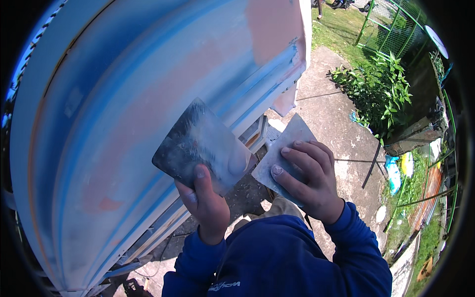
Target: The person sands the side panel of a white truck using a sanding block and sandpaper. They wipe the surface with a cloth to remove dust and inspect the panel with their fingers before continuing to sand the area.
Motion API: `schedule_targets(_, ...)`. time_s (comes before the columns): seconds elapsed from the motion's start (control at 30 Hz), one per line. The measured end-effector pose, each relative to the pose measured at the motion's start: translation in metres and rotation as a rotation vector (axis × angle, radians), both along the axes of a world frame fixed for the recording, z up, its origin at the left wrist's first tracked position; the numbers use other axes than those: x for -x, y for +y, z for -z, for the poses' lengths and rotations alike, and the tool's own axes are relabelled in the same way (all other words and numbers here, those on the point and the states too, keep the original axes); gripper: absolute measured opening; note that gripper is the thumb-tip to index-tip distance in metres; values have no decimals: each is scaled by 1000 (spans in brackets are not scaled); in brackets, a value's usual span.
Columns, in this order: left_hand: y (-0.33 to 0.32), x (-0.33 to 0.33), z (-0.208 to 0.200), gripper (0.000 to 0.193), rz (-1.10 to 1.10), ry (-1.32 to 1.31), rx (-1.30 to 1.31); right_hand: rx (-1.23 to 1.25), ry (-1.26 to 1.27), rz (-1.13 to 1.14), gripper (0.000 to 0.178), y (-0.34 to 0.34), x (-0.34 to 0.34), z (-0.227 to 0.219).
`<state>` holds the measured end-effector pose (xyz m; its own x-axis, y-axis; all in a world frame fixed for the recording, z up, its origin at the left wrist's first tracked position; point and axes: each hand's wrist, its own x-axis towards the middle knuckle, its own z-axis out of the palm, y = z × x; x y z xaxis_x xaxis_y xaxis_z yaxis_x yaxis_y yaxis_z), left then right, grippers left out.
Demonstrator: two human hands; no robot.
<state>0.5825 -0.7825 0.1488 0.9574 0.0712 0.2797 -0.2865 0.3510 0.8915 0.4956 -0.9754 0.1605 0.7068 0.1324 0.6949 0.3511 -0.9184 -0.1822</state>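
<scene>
My left hand [208, 203] grips a dark grey, flat putty spreader [195, 143] at its near edge, thumb on top and fingers mostly hidden beneath. Whitish smears cover the spreader's face, with a pale pinkish smear near its right corner. In my right hand [311, 178] is a second, lighter grey spreader [297, 128]; my fingers lie over its top and the thumb is hidden. The two spreaders are close together in front of my body, their facing edges nearly touching. Beyond them rises a large curved hull-like body [133, 99], white and blue with pinkish patches.
Under the hull's lower edge are wooden pieces [163, 225]. A concrete path [321, 79] runs on the right, beside a leafy bush [376, 91] and a green wire fence [396, 29]. Blue and yellow bags [393, 173] lie farther right near corrugated sheets [431, 190].
</scene>
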Motion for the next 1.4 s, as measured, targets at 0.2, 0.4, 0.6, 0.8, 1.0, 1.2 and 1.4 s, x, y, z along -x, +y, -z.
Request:
schedule_targets(0.2, -14, 0, -10, 46, 62, -84, -78, 59, 21, -42, 42, 5, -14, 5)
schedule_targets(0.4, -23, -4, -15, 53, -214, -111, -79, -471, 296, -253, 43, -7, -10, 45)
schedule_targets(0.6, -7, 17, -5, 59, -58, 142, 105, -2315, 536, -634, 54, -46, -17, 63)
schedule_targets(0.8, -28, 59, 30, 59, -121, 354, 152, -2378, 691, -930, 96, -99, -45, 19)
schedule_targets(1.0, -59, 65, 60, 57, -191, 420, 134, -1523, 299, -840, 89, -158, -100, -17)
schedule_targets(1.2, -86, 45, 45, 49, -183, 474, 65, -27, -331, -34, 59, -170, -203, -66)
schedule_targets(1.4, -96, 30, 48, 47, -149, 409, 42, -37, -398, -12, 55, -168, -231, -73)
